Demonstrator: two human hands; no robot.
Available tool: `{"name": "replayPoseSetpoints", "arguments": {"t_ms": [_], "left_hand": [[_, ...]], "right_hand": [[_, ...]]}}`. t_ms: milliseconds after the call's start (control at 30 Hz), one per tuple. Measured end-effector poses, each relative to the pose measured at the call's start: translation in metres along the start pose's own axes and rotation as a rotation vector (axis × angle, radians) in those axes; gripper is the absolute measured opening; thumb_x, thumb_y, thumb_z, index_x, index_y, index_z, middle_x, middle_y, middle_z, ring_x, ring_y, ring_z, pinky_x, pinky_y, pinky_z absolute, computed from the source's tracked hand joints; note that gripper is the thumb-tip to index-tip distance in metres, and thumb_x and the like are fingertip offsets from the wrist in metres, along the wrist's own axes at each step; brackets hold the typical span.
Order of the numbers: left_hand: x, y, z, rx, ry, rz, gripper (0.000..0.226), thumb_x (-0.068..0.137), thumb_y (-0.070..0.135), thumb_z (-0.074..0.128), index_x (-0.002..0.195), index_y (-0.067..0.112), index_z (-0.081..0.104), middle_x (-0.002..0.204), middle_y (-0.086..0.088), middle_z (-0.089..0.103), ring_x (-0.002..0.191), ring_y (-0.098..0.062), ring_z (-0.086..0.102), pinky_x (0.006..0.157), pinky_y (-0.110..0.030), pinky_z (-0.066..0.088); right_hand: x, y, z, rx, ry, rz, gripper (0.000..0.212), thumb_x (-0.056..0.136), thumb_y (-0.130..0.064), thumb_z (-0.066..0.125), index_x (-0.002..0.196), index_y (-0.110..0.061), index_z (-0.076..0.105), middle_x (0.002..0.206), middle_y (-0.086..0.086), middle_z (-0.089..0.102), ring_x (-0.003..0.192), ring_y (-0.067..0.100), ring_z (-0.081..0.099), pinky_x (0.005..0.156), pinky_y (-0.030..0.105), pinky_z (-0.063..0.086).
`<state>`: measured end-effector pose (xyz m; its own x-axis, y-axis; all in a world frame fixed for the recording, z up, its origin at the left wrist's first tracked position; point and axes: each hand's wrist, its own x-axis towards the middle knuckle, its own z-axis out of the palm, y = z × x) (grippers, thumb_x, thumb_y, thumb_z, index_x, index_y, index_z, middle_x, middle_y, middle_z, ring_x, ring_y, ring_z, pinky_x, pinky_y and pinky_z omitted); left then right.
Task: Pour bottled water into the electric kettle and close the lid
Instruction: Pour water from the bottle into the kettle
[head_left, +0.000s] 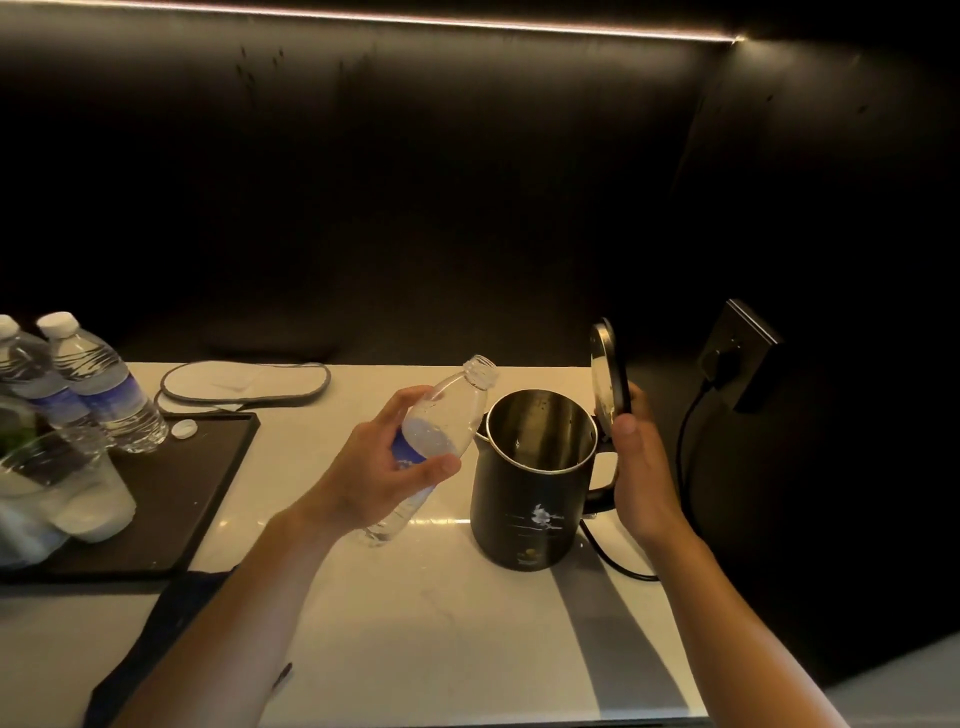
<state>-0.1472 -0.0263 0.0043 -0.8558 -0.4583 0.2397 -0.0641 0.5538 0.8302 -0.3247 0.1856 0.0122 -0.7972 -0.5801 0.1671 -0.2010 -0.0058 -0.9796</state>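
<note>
A black electric kettle (530, 499) stands on the white counter (441, 623), its steel inside showing. Its lid (605, 371) is swung up and stands upright at the kettle's right side. My right hand (641, 478) is at the handle, fingers behind the lid's base and thumb in front of it. My left hand (387, 467) grips an uncapped clear water bottle (441, 431) around its blue label. The bottle is tilted, neck pointing up and to the right, mouth just left of the kettle's rim. No water is flowing.
A dark tray (202, 483) at the left carries two capped water bottles (98, 384) and wrapped cups (78, 499). A loose white cap (184, 429) lies on its rim. White slippers (244, 384) lie behind. The kettle's cord (685, 447) runs to a wall socket (737, 353) at the right.
</note>
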Motion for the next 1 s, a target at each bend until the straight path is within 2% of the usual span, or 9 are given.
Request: {"name": "replayPoseSetpoints", "arguments": {"t_ms": [33,100,233,400,567,700,800,900,1000], "left_hand": [[0.004,0.003,-0.005,0.042,-0.055,-0.006,0.073,0.076,0.061,0.072,0.138,0.042,0.039,0.129,0.017,0.054,0.106,-0.019,0.063,0.087,-0.028,0.059],[0.013,0.010,-0.017,0.108,-0.160,-0.017,0.076,0.076,0.065,0.072,0.139,0.043,0.037,0.132,0.008,0.056,0.107,-0.020,0.063,0.086,-0.028,0.059],[0.032,0.027,-0.037,0.193,-0.391,-0.051,0.079,0.072,0.067,0.069,0.141,0.047,0.035,0.130,0.017,0.058,0.116,-0.017,0.061,0.094,-0.034,0.057],[0.052,0.045,-0.053,0.386,-0.539,-0.073,0.087,0.069,0.071,0.067,0.145,0.041,0.035,0.129,0.006,0.062,0.112,-0.020,0.064,0.094,-0.039,0.059],[0.065,0.061,-0.056,0.607,-0.594,-0.075,0.088,0.064,0.079,0.062,0.142,0.047,0.035,0.104,0.017,0.062,0.090,-0.016,0.066,0.080,-0.024,0.057],[0.073,0.065,-0.056,0.720,-0.615,-0.065,0.092,0.062,0.085,0.059,0.142,0.048,0.035,0.108,0.015,0.062,0.089,-0.017,0.065,0.083,-0.029,0.059],[0.076,0.069,-0.056,0.745,-0.630,-0.073,0.092,0.060,0.086,0.059,0.141,0.049,0.035,0.110,0.014,0.063,0.087,-0.014,0.064,0.077,-0.023,0.055],[0.080,0.077,-0.055,0.769,-0.639,-0.084,0.090,0.060,0.084,0.061,0.139,0.049,0.037,0.106,0.016,0.062,0.084,-0.014,0.063,0.071,-0.021,0.051],[0.085,0.084,-0.055,0.817,-0.649,-0.084,0.089,0.062,0.081,0.063,0.139,0.046,0.039,0.094,0.020,0.060,0.079,-0.012,0.062,0.065,-0.019,0.046]], "right_hand": [[0.001,0.001,0.000,-0.006,0.005,-0.005,0.070,0.075,-0.064,0.038,0.140,-0.039,0.045,0.135,0.006,0.052,0.120,0.026,0.052,0.097,0.040,0.044],[0.000,0.001,0.000,-0.017,0.019,-0.009,0.066,0.075,-0.065,0.037,0.137,-0.043,0.045,0.134,0.007,0.052,0.119,0.026,0.053,0.094,0.034,0.043],[0.001,0.002,-0.001,-0.041,0.019,-0.028,0.068,0.082,-0.059,0.038,0.144,-0.032,0.043,0.135,0.006,0.053,0.120,0.024,0.053,0.094,0.031,0.041],[0.000,0.002,-0.002,-0.033,0.005,-0.033,0.055,0.090,-0.045,0.037,0.143,-0.033,0.043,0.138,0.006,0.052,0.123,0.023,0.052,0.091,0.024,0.040],[-0.001,0.000,-0.001,-0.015,-0.002,-0.027,0.050,0.089,-0.046,0.038,0.138,-0.042,0.041,0.139,0.001,0.051,0.122,0.010,0.049,0.085,0.014,0.036],[0.000,0.003,-0.003,-0.016,-0.007,-0.021,0.052,0.089,-0.047,0.039,0.140,-0.040,0.042,0.136,-0.002,0.052,0.123,0.014,0.050,0.084,0.015,0.036],[0.002,0.006,-0.003,-0.019,-0.007,-0.021,0.054,0.087,-0.054,0.041,0.140,-0.042,0.043,0.133,-0.002,0.054,0.122,0.017,0.051,0.087,0.019,0.038],[0.002,0.008,-0.003,-0.024,-0.008,-0.033,0.069,0.080,-0.064,0.041,0.143,-0.037,0.043,0.136,0.002,0.054,0.123,0.021,0.051,0.093,0.026,0.042],[0.003,0.008,-0.003,-0.025,-0.005,-0.028,0.068,0.079,-0.067,0.040,0.142,-0.041,0.042,0.138,0.000,0.052,0.125,0.022,0.051,0.090,0.024,0.040]]}}
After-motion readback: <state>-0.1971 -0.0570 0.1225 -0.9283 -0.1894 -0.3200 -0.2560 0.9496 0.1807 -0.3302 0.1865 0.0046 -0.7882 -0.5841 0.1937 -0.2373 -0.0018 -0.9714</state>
